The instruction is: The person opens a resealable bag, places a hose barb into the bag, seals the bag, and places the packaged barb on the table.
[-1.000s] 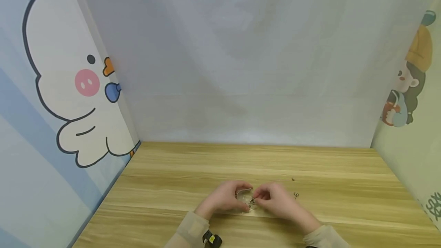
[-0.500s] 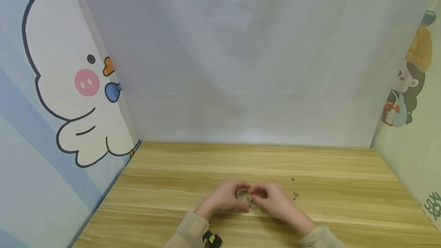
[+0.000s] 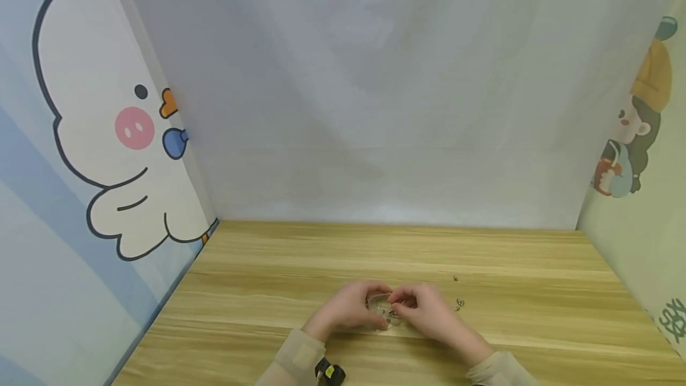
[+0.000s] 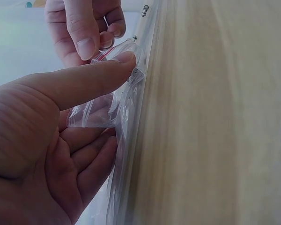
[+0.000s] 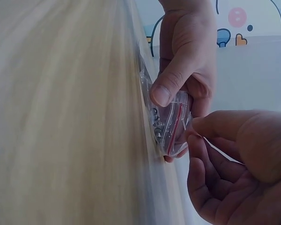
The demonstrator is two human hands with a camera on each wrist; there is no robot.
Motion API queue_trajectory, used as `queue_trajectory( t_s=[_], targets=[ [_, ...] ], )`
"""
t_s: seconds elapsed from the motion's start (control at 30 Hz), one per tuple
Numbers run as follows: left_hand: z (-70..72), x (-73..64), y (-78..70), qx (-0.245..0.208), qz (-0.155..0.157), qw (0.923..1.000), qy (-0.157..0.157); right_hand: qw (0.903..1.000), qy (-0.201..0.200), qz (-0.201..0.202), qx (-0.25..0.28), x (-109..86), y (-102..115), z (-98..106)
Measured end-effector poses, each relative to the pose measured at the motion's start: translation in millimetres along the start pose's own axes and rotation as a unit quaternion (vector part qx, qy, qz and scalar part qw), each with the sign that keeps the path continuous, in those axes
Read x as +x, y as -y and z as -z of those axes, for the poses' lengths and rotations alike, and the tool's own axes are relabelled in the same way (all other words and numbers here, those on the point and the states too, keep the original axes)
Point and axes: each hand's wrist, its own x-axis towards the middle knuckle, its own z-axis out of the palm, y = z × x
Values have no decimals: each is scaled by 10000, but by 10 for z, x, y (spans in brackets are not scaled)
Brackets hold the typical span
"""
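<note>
On the table (image 3: 268, 255), the zip bag (image 5: 171, 121) is clamped in your left hand (image 3: 351, 305), right hand (image 3: 429, 311) pinching its edge; probably light, floppy, slippery, so grip near the red seal (image 5: 175, 125)

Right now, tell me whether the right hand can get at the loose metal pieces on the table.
Probably yes: the loose metal pieces lie near the right hand with nothing visible between, though it is busy at the clear zip bag.

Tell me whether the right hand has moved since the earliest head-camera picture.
Yes: the right hand has shifted slightly left, away from the small metal pieces on the wood-grain tabletop.
</note>
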Motion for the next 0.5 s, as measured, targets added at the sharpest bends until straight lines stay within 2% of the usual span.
queue_trajectory(
  t_s=[0.5],
  targets=[
    [23, -12, -15, 109, -57, 9999, 1, 9993, 342, -83, 128, -20, 2, 92]
  ],
)
